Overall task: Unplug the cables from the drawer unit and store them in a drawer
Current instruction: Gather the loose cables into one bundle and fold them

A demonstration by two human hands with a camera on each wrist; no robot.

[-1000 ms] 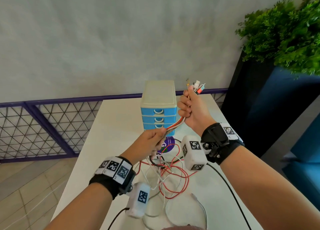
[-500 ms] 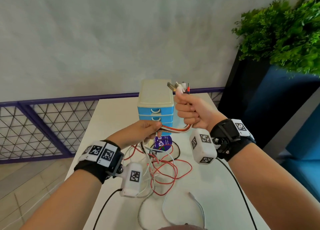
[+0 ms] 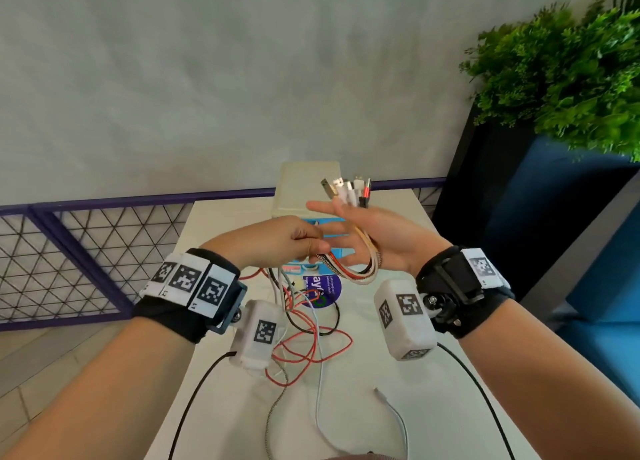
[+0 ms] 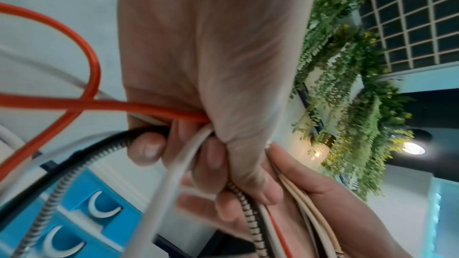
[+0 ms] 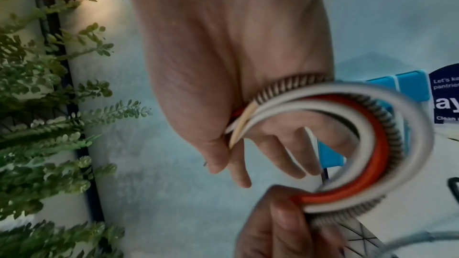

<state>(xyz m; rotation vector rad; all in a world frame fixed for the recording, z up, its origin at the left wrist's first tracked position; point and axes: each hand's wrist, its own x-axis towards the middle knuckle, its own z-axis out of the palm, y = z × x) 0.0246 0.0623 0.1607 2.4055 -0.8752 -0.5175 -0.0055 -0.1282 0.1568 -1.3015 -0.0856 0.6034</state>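
Observation:
A bundle of cables (image 3: 360, 272), red, white, beige and braided, curves in a loop between my two hands. My left hand (image 3: 304, 241) grips the bundle with curled fingers (image 4: 146, 148). My right hand (image 3: 346, 231) is spread, fingers straight, and the cables lie across its palm (image 5: 261, 154). Their plugs (image 3: 349, 188) stick up past it. The rest of the cables (image 3: 304, 338) hangs down in a tangle onto the white table (image 3: 398, 407). Behind my hands stands the drawer unit (image 3: 308, 186), beige on top with blue drawers (image 4: 82, 223), partly hidden.
A round purple sticker (image 3: 323, 291) lies on the table in front of the unit. One white cable end (image 3: 381, 394) trails near the front. A green plant (image 3: 571, 79) in a dark planter (image 3: 502, 217) stands at the right. A purple mesh railing (image 3: 86, 217) runs along the left.
My right hand has opened from a fist round the cables to a flat spread palm. My left hand has risen toward it, bending the bundle into a loop.

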